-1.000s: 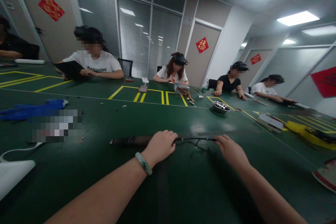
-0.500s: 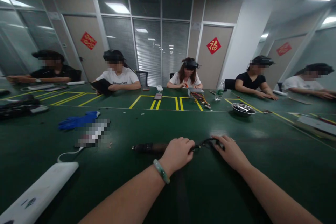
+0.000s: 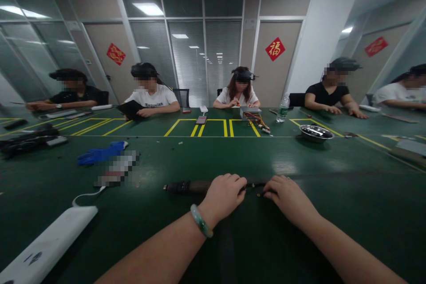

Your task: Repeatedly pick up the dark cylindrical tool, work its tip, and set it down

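Note:
A dark, cylindrical electric screwdriver (image 3: 195,187) lies across the table in front of me, its metal tip pointing left. My left hand (image 3: 226,193), with a green bangle at the wrist, is closed around its right end and hides that part. From there a dark cord (image 3: 254,185) runs to the right, with small yellowish bits showing on it. My right hand (image 3: 284,193) pinches this cord, and a short loose end sticks out beneath its fingertips. The fingers of both hands partly cover what they grip.
To the left are a white power strip (image 3: 56,242), a blurred-out phone (image 3: 120,168) and a blue glove (image 3: 101,153). A metal bowl (image 3: 316,133) and water bottle (image 3: 282,108) stand farther right. Several people sit across the green table (image 3: 159,239); one handles a grey box with wires (image 3: 251,113).
My right hand has shifted slightly left and closed more on the cord, which is less arched. My left hand keeps its hold on the screwdriver. The view has turned a little.

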The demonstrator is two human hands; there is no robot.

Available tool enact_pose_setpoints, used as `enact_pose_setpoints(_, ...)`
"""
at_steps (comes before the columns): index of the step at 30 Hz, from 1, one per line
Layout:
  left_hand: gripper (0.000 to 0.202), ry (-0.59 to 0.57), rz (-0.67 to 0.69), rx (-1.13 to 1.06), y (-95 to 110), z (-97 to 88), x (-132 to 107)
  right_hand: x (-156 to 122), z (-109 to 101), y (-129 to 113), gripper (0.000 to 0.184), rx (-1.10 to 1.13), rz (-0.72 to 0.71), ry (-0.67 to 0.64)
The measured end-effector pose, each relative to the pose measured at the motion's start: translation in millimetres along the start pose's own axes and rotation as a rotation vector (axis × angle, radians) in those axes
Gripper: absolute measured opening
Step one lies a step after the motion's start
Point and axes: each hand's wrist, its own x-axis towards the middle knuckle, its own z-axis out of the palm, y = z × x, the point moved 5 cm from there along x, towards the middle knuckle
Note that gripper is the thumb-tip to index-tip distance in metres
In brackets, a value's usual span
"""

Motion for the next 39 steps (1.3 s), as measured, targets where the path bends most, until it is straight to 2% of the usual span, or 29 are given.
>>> enact_pose_setpoints(4, 0.010, -0.008, 0.013, 0.012, 2, 1.1, 0, -3, 6, -13, 0.014, 0.078, 0.066, 0.007)
enact_pose_setpoints(7, 0.011, 0.000, 0.021, 0.039, 2, 3.7, 1, -4, 10, -18, 0.013, 0.195, 0.115, 0.093)
enact_pose_setpoints(12, 0.010, 0.042, 0.046, 0.048, 3, 7.3, 2, 0, 18, -21, 0.011, 0.292, 0.103, 0.205)
enact_pose_setpoints(22, 0.010, 0.074, -0.007, -0.076, -5, 6.1, 0, 20, 28, -17, 0.011, 0.350, 0.255, 0.230)
enact_pose_setpoints(25, 0.009, 0.082, 0.015, -0.107, -4, 5.7, 0, 16, 29, -13, 0.011, 0.397, 0.250, 0.206)
enact_pose_setpoints(31, 0.008, 0.087, 0.007, -0.138, -5, 5.3, 1, 7, 26, -6, 0.008, 0.449, 0.149, 0.113)
enact_pose_setpoints(39, 0.010, 0.085, -0.012, -0.109, -6, 8.5, 3, 9, 22, -13, 0.007, 0.398, 0.081, 0.145)
